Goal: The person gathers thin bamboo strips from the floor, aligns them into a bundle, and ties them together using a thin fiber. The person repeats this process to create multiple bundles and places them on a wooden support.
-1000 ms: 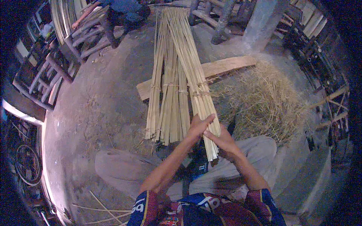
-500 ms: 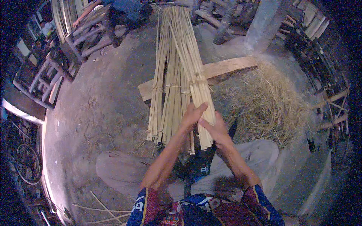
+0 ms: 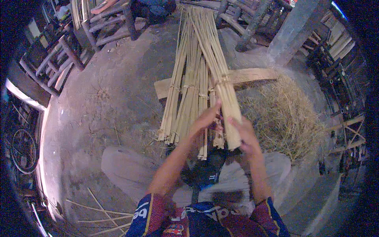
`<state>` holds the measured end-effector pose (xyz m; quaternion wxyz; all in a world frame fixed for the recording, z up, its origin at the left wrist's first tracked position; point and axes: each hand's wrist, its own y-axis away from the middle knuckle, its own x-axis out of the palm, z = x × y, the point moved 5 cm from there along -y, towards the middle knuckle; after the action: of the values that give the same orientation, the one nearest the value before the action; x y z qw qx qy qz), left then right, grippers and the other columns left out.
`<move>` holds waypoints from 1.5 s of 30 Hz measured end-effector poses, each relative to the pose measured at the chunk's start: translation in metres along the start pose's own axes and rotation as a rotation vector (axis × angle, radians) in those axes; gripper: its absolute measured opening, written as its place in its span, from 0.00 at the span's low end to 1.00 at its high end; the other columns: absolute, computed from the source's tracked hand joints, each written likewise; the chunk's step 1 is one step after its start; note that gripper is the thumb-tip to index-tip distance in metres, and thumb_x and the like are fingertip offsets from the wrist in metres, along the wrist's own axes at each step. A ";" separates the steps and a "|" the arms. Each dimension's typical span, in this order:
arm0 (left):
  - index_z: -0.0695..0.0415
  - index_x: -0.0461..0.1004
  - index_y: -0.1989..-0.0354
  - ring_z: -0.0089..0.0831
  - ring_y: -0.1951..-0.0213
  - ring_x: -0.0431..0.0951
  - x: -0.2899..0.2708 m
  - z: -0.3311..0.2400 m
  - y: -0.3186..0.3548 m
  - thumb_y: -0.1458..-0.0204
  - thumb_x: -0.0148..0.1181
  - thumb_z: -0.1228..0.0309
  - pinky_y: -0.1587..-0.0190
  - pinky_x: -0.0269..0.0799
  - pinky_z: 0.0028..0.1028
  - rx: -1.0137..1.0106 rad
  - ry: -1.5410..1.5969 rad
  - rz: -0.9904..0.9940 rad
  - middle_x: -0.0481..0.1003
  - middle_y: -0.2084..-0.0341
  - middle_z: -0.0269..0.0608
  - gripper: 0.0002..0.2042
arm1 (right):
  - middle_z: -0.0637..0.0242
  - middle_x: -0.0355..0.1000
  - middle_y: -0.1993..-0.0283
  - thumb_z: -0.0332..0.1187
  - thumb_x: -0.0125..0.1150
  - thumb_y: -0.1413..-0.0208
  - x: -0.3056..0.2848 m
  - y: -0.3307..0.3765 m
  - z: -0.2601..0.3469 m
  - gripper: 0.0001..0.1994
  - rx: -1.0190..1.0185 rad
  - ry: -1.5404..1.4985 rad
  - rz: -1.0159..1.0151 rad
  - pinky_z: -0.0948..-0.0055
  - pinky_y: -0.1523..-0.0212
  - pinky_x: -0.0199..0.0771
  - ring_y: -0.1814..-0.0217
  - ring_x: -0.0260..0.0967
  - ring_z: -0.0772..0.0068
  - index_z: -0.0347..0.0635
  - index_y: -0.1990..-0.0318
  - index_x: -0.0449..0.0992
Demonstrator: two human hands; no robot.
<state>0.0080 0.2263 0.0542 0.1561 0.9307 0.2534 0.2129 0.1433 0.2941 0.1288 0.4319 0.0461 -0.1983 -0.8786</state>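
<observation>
**Status: Ties Visible on the Bundles, Rightmost Bundle [image 3: 230,104] in Handling**

From where I stand, the nearest items are a few loose strips [image 3: 102,209] on the floor at the seated person's left side; I see no tie on them.

Next come the hands. The right hand [image 3: 245,132] lies along the right side of the rightmost bundle near its near end, thumb over the top. The left hand [image 3: 208,119] is at the bundle's left side, fingers loosely bent. Both are blurred; I cannot tell whether either is closed firmly, or whether the left makes contact.

At least three other strip bundles [image 3: 189,106] lie to the left, near ends uneven. Each shows a tie close to the plank [image 3: 256,76]. The rightmost bundle also carries a tie [image 3: 223,81], beside the plank's near edge. On this evidence, I judge tying at this end largely done; squaring the rightmost bundle with the others appears outstanding.

The bundles cross the plank between its left and right ends. A straw heap [image 3: 294,118] lies near its right end. Beyond the far edge, the bundles converge; ties there cannot be made out.
</observation>
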 end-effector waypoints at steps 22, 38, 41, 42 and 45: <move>0.59 0.63 0.39 0.37 0.51 0.77 0.034 -0.023 0.061 0.42 0.53 0.44 0.51 0.76 0.38 -0.047 0.454 0.150 0.74 0.52 0.46 0.33 | 0.54 0.70 0.44 0.43 0.59 0.39 0.028 -0.018 -0.020 0.27 -0.177 0.245 -0.033 0.66 0.47 0.72 0.46 0.71 0.63 0.34 0.39 0.63; 0.62 0.72 0.58 0.29 0.75 0.77 -0.032 0.019 0.057 0.44 0.63 0.60 0.73 0.75 0.30 0.017 0.396 -0.105 0.77 0.71 0.38 0.17 | 0.60 0.73 0.65 0.43 0.53 0.36 0.001 -0.025 -0.053 0.19 0.171 -0.310 0.011 0.68 0.72 0.79 0.69 0.75 0.67 0.35 0.48 0.70; 0.59 0.73 0.67 0.27 0.79 0.75 -0.030 0.002 0.062 0.43 0.60 0.61 0.78 0.72 0.30 0.052 0.275 -0.071 0.76 0.76 0.37 0.12 | 0.63 0.72 0.67 0.39 0.56 0.37 -0.008 -0.026 -0.061 0.15 0.212 -0.211 0.020 0.71 0.77 0.77 0.73 0.74 0.70 0.37 0.51 0.70; 0.59 0.73 0.69 0.26 0.79 0.75 -0.022 -0.006 0.062 0.42 0.59 0.62 0.78 0.71 0.30 0.059 0.112 -0.109 0.75 0.78 0.37 0.12 | 0.64 0.72 0.68 0.38 0.57 0.38 -0.014 -0.030 -0.071 0.14 0.170 -0.184 0.006 0.72 0.77 0.76 0.74 0.73 0.71 0.38 0.52 0.70; 0.59 0.73 0.74 0.26 0.81 0.74 0.008 -0.037 0.088 0.40 0.56 0.64 0.79 0.68 0.29 0.102 -0.236 -0.181 0.74 0.82 0.38 0.13 | 0.68 0.70 0.72 0.36 0.57 0.38 -0.019 -0.039 -0.087 0.10 0.112 -0.102 -0.010 0.75 0.80 0.71 0.78 0.68 0.77 0.39 0.56 0.70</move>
<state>0.0325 0.1647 0.1240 0.1556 0.9293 0.3266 0.0738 0.1481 0.3031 0.0319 0.4138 0.0264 -0.2684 -0.8695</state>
